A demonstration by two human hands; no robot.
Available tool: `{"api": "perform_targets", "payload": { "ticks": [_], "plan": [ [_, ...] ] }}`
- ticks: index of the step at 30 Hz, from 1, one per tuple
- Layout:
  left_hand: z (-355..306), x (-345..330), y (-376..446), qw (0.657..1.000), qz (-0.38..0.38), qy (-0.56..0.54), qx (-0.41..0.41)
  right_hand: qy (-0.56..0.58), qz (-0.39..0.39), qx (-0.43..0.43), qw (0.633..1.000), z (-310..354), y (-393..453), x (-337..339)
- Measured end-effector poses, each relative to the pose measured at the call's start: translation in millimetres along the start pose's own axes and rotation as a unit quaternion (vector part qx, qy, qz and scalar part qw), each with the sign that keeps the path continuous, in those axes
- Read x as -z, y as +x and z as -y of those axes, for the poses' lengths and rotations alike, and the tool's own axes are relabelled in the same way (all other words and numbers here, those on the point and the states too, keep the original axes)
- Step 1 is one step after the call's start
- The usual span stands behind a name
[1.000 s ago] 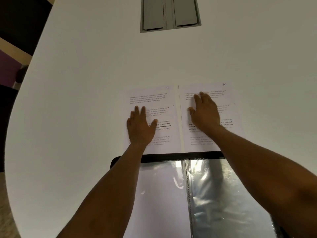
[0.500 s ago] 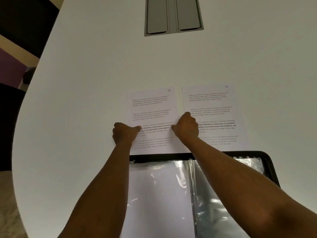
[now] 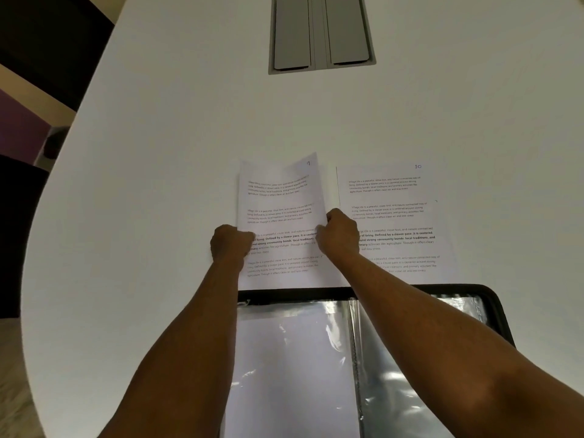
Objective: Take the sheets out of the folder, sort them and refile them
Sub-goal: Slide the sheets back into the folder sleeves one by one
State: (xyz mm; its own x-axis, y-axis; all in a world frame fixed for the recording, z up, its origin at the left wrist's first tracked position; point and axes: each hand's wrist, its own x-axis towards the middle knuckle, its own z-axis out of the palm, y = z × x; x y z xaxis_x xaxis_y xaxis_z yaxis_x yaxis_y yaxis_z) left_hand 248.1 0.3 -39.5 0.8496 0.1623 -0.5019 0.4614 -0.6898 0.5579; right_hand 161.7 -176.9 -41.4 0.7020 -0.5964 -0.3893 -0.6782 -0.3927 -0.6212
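Two printed sheets lie side by side on the white table (image 3: 158,184), just beyond the open folder (image 3: 493,298). The left sheet (image 3: 278,203), numbered 9, is lifted and bowed. My left hand (image 3: 229,243) grips its left edge and my right hand (image 3: 339,237) grips its right edge. The right sheet (image 3: 395,216), numbered 10, lies flat, partly under my right forearm. The black folder lies open near me, with shiny clear sleeves (image 3: 395,390); a white page (image 3: 294,374) shows in the left sleeve.
A grey cable hatch (image 3: 320,33) with two flaps is set in the table at the far middle. The table's curved left edge (image 3: 41,216) drops to a dark floor and a purple wall.
My hands went from lying flat on the two sheets to both gripping the edges of sheet 9, which now rises off the table and bows. Sheet 10 stays flat.
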Motion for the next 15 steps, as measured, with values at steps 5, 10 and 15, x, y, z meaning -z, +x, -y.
{"api": "perform_targets", "payload": {
  "ticks": [5, 10, 15],
  "plan": [
    [-20, 10, -15, 0.992, -0.048, -0.060, -0.103, 0.109, -0.066, 0.087, 0.988, 3, 0, 21],
    [-53, 28, -44, 0.968, -0.049, -0.164, -0.183, 0.190, -0.111, 0.109, 0.969, 14, -9, 71],
    [-64, 33, -89, 0.947, 0.045, -0.270, -0.169, 0.253, -0.068, 0.102, 0.960, 3, -36, 124]
  ]
}}
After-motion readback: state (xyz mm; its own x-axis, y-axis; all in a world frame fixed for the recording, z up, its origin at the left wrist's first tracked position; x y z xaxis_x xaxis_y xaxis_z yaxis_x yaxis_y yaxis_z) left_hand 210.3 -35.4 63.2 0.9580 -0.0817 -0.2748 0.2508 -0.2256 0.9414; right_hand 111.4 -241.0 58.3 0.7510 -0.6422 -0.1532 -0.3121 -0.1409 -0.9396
